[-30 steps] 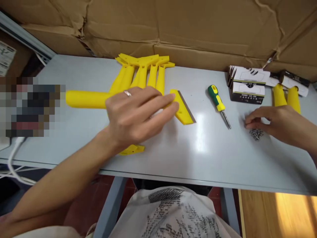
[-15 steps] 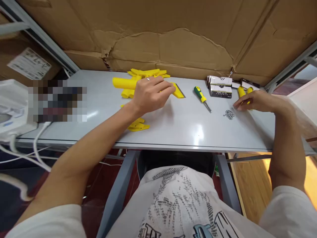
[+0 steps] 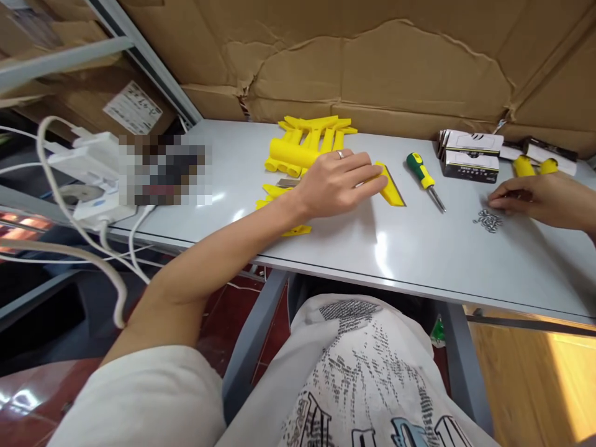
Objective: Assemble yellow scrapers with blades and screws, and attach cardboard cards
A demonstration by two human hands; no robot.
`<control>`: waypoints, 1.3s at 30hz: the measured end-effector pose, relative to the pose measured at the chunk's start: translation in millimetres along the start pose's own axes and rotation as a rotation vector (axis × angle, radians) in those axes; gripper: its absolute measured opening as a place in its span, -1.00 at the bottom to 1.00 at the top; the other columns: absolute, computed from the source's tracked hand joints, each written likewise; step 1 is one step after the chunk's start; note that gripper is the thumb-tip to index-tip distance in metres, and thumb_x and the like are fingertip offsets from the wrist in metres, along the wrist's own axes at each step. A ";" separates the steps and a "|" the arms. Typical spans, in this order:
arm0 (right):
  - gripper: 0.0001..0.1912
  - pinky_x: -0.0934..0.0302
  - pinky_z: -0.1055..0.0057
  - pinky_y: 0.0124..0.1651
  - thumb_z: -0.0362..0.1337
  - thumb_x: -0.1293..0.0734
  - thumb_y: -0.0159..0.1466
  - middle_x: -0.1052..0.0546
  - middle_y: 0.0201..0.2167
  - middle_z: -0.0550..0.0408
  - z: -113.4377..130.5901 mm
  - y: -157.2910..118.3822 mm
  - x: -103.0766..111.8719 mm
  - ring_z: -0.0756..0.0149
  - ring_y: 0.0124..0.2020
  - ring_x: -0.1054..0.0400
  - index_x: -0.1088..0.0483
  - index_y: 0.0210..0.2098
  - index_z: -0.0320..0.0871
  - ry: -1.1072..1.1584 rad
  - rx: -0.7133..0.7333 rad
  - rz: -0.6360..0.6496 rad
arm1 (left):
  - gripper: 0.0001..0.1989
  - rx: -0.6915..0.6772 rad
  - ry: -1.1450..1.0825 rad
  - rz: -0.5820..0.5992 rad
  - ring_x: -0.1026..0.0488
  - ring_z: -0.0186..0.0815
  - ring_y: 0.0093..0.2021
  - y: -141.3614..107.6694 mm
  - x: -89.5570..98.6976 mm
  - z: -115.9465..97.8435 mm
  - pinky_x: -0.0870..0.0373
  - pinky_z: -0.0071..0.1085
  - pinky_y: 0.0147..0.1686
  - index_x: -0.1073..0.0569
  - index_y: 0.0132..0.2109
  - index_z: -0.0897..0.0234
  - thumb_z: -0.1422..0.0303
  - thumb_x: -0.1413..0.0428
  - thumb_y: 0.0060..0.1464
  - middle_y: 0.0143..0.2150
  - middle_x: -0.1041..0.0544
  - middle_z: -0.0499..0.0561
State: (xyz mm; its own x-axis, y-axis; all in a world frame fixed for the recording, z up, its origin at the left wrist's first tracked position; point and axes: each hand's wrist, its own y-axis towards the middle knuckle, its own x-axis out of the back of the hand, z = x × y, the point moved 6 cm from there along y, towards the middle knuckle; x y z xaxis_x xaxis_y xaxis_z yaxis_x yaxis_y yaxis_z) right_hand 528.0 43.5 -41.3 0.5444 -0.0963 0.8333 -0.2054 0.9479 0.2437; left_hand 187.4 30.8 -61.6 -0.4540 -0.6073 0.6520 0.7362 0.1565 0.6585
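Yellow scraper (image 3: 390,187) over worktop (image 3: 433,257), straight ahead, 12 o'clock; left hand (image 3: 338,186) wrapped around it, blade end at 3 o'clock. Right hand (image 3: 542,200) half curled beside metal screws (image 3: 489,221); cannot tell if it pinches one. Screwdriver (image 3: 421,174) at screws' 10 o'clock; boxes (image 3: 470,166) at their 12. Farther back, yellow pieces (image 3: 321,127) at left hand's 11.
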 end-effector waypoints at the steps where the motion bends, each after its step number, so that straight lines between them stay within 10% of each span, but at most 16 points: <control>1: -0.61 -0.33 0.30 -0.15 0.09 -0.52 0.31 -0.64 -0.37 -0.08 11.4 -1.6 -2.2 0.31 -0.34 -0.42 -0.61 -0.31 -0.13 0.024 -0.013 -0.016 | -0.71 0.002 0.004 -0.008 -0.68 -0.22 -0.11 -0.2 0.7 0.2 -0.58 -0.18 -0.27 -0.59 -0.02 0.10 0.45 0.02 0.49 -0.03 -0.70 -0.03; 10: -0.66 -0.35 0.33 -0.33 0.05 -0.54 0.32 -0.64 -0.40 0.00 75.3 3.3 -3.5 0.36 -0.45 -0.43 -0.61 -0.25 -0.12 0.337 0.101 -0.100 | -0.73 -0.240 0.068 -0.210 -0.71 -0.23 -0.12 0.3 36.0 -16.6 -0.70 -0.28 -0.30 -0.58 0.04 0.09 0.56 -0.15 0.34 -0.06 -0.72 0.02; 17: -0.58 -0.52 0.24 -0.04 0.14 -0.60 0.21 -0.67 -0.07 -0.03 134.7 31.4 -56.3 0.14 0.05 -0.54 -0.59 -0.33 -0.08 0.760 0.245 0.125 | -0.84 -0.437 0.126 -0.260 -0.70 -0.18 -0.06 4.0 54.4 -37.2 -0.72 -0.27 -0.21 -0.59 -0.06 0.26 0.57 -0.24 0.28 -0.09 -0.71 0.11; 34: -0.60 -0.50 0.28 -0.19 0.03 -0.63 0.20 -0.62 -0.28 0.05 145.3 28.3 -82.7 0.32 -0.33 -0.51 -0.55 -0.31 -0.15 0.786 0.156 0.292 | -0.90 -0.496 0.239 -0.277 -0.67 -0.22 -0.14 10.6 55.2 -44.4 -0.65 -0.30 -0.22 -0.61 -0.15 0.34 0.55 -0.20 0.34 -0.17 -0.70 0.12; 39: -0.49 -0.51 0.31 -0.24 -0.16 -0.68 0.13 -0.55 -0.20 0.13 148.1 34.2 -82.6 0.37 -0.33 -0.47 -0.50 -0.01 -0.03 0.890 0.064 0.306 | -0.88 -0.496 0.219 -0.267 -0.68 -0.17 -0.17 9.1 57.6 -41.0 -0.65 -0.29 -0.25 -0.62 -0.19 0.34 0.60 -0.21 0.30 -0.20 -0.70 0.11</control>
State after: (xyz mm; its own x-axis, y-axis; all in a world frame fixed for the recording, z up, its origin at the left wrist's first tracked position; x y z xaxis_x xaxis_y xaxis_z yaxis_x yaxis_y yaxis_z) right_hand 355.6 38.9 -28.3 0.8752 0.4463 0.1864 -0.4718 0.8727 0.1258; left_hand 188.5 -34.7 -33.5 -0.5803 -0.7301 0.3609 0.7809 -0.3732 0.5009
